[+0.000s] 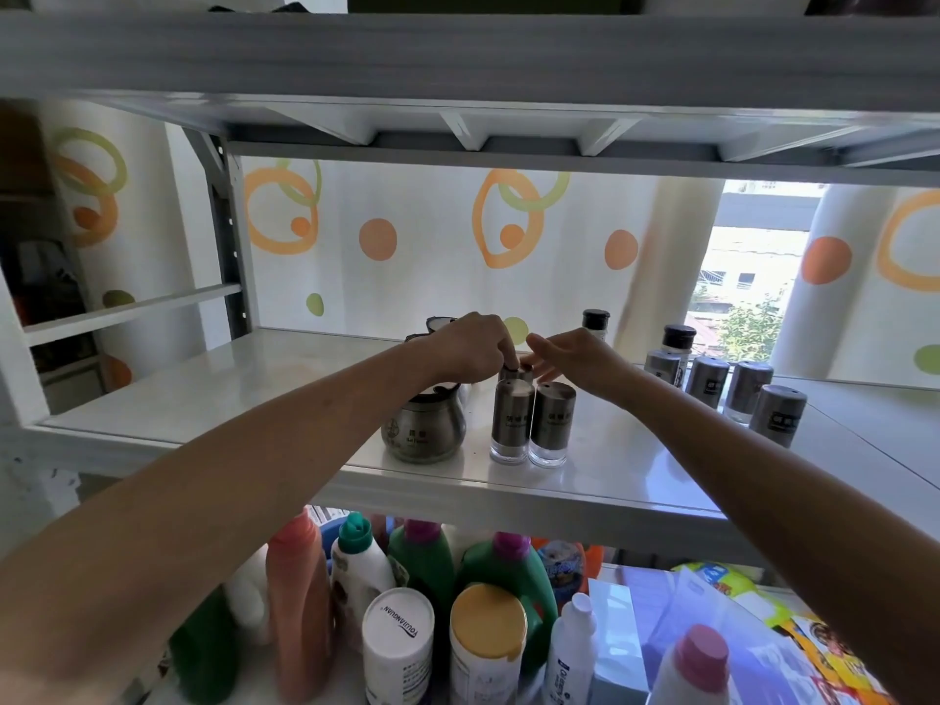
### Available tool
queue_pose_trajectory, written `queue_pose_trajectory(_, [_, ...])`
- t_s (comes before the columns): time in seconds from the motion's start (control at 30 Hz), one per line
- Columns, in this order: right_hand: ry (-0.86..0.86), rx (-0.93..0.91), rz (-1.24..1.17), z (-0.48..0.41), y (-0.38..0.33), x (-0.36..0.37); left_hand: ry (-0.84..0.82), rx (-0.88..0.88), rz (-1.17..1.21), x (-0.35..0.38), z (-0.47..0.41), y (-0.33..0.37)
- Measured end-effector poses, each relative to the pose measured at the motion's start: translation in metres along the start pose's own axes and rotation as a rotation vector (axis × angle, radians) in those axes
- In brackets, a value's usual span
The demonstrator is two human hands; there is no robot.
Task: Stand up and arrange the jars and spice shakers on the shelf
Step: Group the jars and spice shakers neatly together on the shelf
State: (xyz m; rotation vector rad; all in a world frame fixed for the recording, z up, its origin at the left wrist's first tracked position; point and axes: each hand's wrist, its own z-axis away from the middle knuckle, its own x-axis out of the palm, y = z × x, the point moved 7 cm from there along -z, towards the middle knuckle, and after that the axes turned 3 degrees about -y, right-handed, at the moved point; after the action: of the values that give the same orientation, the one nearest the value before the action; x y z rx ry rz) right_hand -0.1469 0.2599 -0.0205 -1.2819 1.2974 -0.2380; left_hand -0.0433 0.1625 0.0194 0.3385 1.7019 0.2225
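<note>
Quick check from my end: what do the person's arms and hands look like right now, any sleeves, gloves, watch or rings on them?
Both forearms are bare along all that shows, with no sleeve edge in view. The left hand and the right hand are ungloved. No watch, bracelet or wrist strap shows on either wrist, and no ring is visible, though some fingers are hidden from view.

Arms: you are showing both forearms bare, no sleeves reaching into view.
Hands point(470, 346): you are wearing no gloves.

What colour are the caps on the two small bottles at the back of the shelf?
Black, on both small white bottles; seen in the head view.
</note>
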Motion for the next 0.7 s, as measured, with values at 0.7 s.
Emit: queue_pose_trajectory(0.7, [-0.007, 0.004, 0.007, 0.011, -0.008, 0.003, -0.019, 0.003, -0.028, -0.002, 0.011, 0.006])
